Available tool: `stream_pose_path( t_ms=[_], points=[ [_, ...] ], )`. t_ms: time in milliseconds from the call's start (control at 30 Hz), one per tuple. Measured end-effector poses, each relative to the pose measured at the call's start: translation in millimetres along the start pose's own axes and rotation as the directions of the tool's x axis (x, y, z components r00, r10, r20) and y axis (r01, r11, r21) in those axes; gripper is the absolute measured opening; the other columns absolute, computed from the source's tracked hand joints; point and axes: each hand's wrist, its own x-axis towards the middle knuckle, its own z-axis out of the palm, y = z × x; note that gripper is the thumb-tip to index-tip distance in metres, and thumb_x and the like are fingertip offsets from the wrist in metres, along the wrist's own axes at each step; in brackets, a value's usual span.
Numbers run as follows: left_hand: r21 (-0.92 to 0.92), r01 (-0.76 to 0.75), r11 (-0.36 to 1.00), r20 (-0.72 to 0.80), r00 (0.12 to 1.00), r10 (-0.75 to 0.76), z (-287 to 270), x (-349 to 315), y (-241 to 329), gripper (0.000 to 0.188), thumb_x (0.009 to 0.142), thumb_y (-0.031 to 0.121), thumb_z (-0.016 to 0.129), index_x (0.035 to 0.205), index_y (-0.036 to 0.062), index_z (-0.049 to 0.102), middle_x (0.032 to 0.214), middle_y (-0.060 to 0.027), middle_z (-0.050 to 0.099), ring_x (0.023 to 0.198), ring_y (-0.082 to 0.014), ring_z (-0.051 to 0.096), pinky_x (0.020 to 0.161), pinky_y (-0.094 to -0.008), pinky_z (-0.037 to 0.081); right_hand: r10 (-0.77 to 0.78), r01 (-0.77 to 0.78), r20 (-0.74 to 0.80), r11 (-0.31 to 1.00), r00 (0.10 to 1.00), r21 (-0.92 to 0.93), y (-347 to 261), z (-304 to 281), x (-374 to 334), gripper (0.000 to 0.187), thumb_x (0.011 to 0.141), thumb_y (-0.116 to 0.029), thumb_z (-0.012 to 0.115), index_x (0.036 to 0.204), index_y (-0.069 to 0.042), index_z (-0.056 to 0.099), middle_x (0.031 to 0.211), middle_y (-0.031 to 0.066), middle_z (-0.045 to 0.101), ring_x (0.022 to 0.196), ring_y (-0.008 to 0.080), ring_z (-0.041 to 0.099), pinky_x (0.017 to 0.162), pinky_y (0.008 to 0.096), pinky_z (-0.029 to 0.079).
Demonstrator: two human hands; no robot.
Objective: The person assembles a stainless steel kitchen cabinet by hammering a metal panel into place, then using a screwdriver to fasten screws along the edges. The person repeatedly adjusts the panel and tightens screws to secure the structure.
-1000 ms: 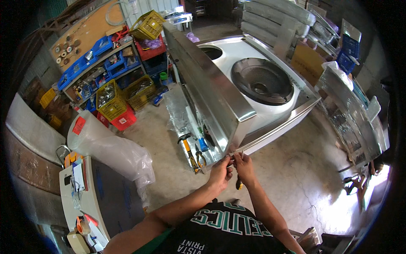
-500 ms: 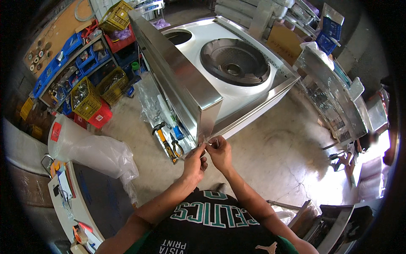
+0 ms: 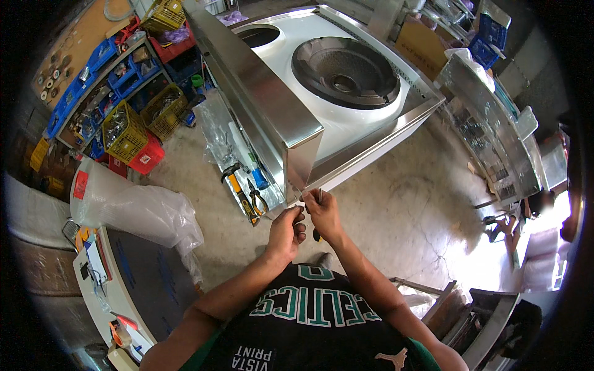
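My right hand (image 3: 323,215) is closed beside the lower front corner of a stainless steel panel (image 3: 301,162). A slim tool with a black and yellow handle end (image 3: 317,235) shows below that hand, and a bit of thin metal shows at its fingers. Just left of it, my left hand (image 3: 285,234) has its fingers curled in; what they hold, if anything, is hidden. The panel belongs to a large white and steel cooking range with a dark round burner bowl (image 3: 344,73). Near the left hand lie a hammer (image 3: 238,193) and pliers (image 3: 257,198) on plastic wrap.
Yellow crates (image 3: 124,133) and blue bins (image 3: 127,83) of parts line the left. A bubble wrap roll (image 3: 133,201) stands nearer, beside a dark-topped table (image 3: 145,281). On the right is a large steel unit (image 3: 479,133); metal pieces (image 3: 473,324) lie lower right.
My left hand has drawn slightly down and away from the panel corner and from my right hand. The right hand stays by the corner, and the black and yellow handle end now shows below it.
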Motion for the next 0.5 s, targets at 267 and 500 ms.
stream_pose_path(
  t_ms=[267,500],
  points=[
    [0.054,0.116,0.992,0.026,0.993,-0.117,-19.7,3.7,-8.7,0.014,0.100,0.027,0.062,0.102,0.0138,0.065,0.086,0.0047,0.058,0.068,-0.0099,0.053,0.058,-0.0256,0.042,-0.175,0.153,-0.081,0.962,0.981,-0.228,-21.5,0.0,-5.7,0.026,0.094,-0.022,0.071,0.087,0.003,0.066,0.068,0.0034,0.059,0.062,0.0096,0.051,0.056,0.0305,0.043],
    [0.047,0.104,0.994,0.070,0.992,-0.107,-21.4,6.3,-11.8,0.014,0.100,0.029,0.062,0.100,0.0142,0.064,0.085,0.0048,0.058,0.069,-0.0099,0.053,0.058,-0.0257,0.043,-0.040,0.031,-0.040,0.978,0.998,-0.205,-22.7,3.4,-6.5,0.037,0.095,-0.030,0.067,0.083,0.004,0.065,0.064,0.0158,0.060,0.059,0.0220,0.056,0.059,0.0385,0.048]
  ],
)
